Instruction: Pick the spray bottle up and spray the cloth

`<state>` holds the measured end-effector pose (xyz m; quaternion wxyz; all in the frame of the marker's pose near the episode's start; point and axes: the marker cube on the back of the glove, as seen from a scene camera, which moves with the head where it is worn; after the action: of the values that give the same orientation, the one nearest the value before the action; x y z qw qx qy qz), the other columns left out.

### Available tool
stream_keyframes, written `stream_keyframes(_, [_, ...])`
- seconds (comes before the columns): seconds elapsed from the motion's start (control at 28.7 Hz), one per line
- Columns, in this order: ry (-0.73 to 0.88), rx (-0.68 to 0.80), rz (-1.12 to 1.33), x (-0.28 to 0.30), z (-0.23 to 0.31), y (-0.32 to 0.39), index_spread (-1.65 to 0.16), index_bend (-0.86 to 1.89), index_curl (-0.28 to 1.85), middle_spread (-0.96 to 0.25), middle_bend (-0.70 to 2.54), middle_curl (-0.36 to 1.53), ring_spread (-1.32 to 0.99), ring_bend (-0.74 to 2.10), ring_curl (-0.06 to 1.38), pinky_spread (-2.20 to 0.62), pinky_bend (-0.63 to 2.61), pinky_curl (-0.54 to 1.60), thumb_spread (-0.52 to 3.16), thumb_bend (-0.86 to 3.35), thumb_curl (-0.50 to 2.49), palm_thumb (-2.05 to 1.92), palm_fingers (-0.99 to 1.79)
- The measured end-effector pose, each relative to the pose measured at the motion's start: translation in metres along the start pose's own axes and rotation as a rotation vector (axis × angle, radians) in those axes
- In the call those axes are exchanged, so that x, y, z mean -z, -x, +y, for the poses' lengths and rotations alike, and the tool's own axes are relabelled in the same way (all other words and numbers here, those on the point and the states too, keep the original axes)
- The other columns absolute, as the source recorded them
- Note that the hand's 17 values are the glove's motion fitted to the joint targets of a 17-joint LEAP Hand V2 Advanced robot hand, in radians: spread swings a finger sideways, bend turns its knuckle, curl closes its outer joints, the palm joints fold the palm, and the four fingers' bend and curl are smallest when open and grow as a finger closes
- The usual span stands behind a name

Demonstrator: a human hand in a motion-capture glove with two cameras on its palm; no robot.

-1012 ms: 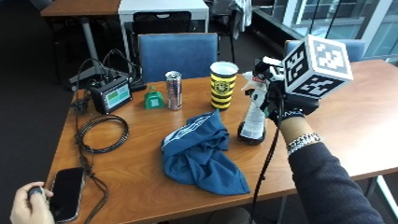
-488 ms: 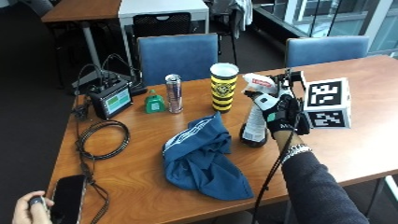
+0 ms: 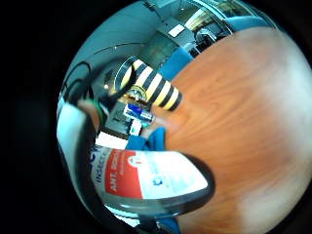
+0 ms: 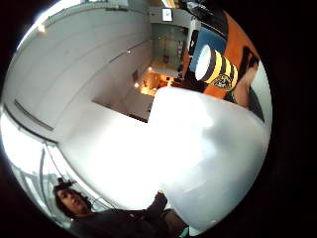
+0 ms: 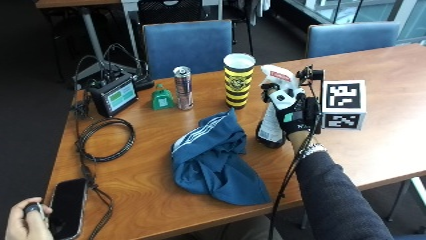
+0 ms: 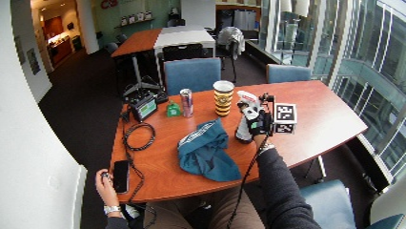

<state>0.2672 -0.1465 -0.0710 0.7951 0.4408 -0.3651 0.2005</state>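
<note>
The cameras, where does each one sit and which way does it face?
Outside view: across the table, looking down at the right hand gripping the spray bottle; sleeve shows.
Wide outside view: higher, whole table and room.
Little-finger palm view: spray bottle label, striped cup.
Thumb palm view: bottle, ceiling.
All four share the striped cup.

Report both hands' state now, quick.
Right hand: fingers wrapped around the spray bottle, which stands on the table.
Left hand: bare, thumb resting on the phone at the table's edge.

Soft daylight from the windows [image 6: 355,52]; glare whitens the close spray bottle [image 4: 208,158].
</note>
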Motion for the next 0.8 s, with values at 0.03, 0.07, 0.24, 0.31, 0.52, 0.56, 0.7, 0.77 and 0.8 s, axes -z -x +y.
stream_keyframes(0.03, [-0.007, 0.029, -0.002, -0.002, -0.002, 0.004, -0.32, 0.26, 0.33, -0.26, 0.42, 0.48, -0.25, 0.52, 0.42, -0.24, 0.35, 0.38, 0.44, -0.04, 0.59, 0.98, 1.35])
stream_keyframes(0.07, [-0.015, 0.056, -0.005, -0.004, -0.004, 0.009, -0.31, 0.27, 0.35, -0.26, 0.42, 0.48, -0.25, 0.52, 0.43, -0.26, 0.36, 0.38, 0.42, -0.05, 0.59, 0.97, 1.37])
stream_keyframes(0.24, [-0.058, 0.180, -0.027, -0.022, -0.014, 0.035, -0.31, 0.27, 0.38, -0.25, 0.45, 0.49, -0.24, 0.55, 0.43, -0.29, 0.38, 0.38, 0.40, -0.04, 0.62, 0.94, 1.41])
stream_keyframes(0.31, [-0.083, 0.224, -0.041, -0.025, -0.015, 0.045, -0.30, 0.26, 0.39, -0.25, 0.46, 0.50, -0.23, 0.56, 0.44, -0.30, 0.40, 0.39, 0.39, -0.04, 0.63, 0.94, 1.41])
stream_keyframes(0.52, [-0.141, 0.287, -0.044, -0.020, -0.005, 0.049, -0.30, 0.23, 0.41, -0.24, 0.49, 0.50, -0.24, 0.60, 0.44, -0.31, 0.42, 0.39, 0.40, -0.04, 0.65, 0.93, 1.40])
stream_keyframes(0.56, [-0.139, 0.287, -0.044, -0.019, -0.004, 0.047, -0.30, 0.23, 0.42, -0.24, 0.49, 0.50, -0.24, 0.61, 0.45, -0.31, 0.43, 0.39, 0.40, -0.03, 0.65, 0.93, 1.40])
stream_keyframes(0.7, [-0.131, 0.271, -0.036, -0.018, 0.004, 0.035, -0.31, 0.22, 0.43, -0.24, 0.50, 0.51, -0.24, 0.62, 0.45, -0.31, 0.44, 0.39, 0.41, -0.03, 0.66, 0.92, 1.40])
stream_keyframes(0.77, [-0.131, 0.260, -0.026, -0.020, 0.007, 0.025, -0.30, 0.21, 0.44, -0.25, 0.51, 0.51, -0.24, 0.62, 0.45, -0.32, 0.44, 0.39, 0.41, -0.03, 0.66, 0.92, 1.40])
stream_keyframes(0.8, [-0.128, 0.250, -0.021, -0.022, 0.010, 0.021, -0.30, 0.21, 0.44, -0.25, 0.51, 0.51, -0.24, 0.63, 0.45, -0.32, 0.44, 0.39, 0.42, -0.04, 0.67, 0.92, 1.40])
